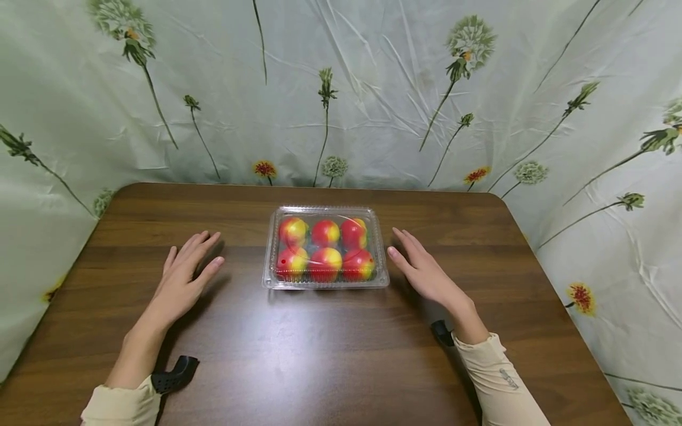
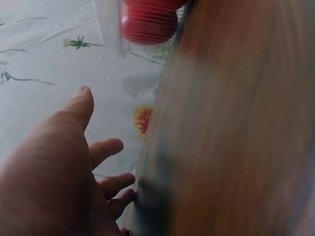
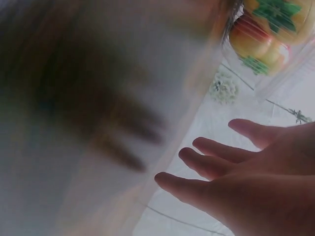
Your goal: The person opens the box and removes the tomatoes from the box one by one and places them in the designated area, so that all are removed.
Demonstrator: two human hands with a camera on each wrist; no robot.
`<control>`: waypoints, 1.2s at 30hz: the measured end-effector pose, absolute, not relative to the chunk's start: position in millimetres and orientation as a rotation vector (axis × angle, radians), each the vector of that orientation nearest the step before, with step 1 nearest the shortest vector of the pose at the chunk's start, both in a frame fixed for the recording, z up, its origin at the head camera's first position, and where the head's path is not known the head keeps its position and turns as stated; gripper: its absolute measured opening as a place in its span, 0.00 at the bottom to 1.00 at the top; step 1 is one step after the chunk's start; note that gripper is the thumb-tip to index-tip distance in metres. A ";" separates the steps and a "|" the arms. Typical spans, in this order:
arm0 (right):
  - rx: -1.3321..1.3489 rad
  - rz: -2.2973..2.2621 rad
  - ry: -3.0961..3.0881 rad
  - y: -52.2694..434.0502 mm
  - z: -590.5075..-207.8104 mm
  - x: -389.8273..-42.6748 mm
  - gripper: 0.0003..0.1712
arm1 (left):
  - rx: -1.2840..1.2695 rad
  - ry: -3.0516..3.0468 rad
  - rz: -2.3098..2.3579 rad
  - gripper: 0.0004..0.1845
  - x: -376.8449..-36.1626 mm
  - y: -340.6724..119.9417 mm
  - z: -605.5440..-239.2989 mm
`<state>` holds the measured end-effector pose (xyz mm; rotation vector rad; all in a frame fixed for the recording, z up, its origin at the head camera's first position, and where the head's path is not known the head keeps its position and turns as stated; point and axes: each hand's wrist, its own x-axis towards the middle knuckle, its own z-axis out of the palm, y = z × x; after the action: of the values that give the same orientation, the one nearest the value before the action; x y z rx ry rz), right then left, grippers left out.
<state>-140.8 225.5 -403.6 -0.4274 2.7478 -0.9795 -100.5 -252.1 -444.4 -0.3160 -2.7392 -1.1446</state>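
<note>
Two hands near a shut box of fruit.
Six red-and-yellow fruits [image 1: 325, 248] sit in the clear box [image 1: 325, 280] at the middle of the table [image 1: 319, 367], lid on. The left hand [image 1: 187, 272] and right hand [image 1: 426, 269] hover beside it, fingers straight and loose, holding nothing. Nothing is picked up yet.

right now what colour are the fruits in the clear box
Red and yellow fruits, clearest in the head view.
</note>
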 end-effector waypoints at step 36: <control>-0.169 -1.553 2.953 184.7 -405.4 -144.2 0.16 | -0.395 -2.633 -1.294 0.31 -115.0 -184.6 -452.8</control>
<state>-144.2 184.7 -405.4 -0.1693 2.9530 -1.5531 -115.0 -184.6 -452.8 -0.3953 -2.6325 -1.2938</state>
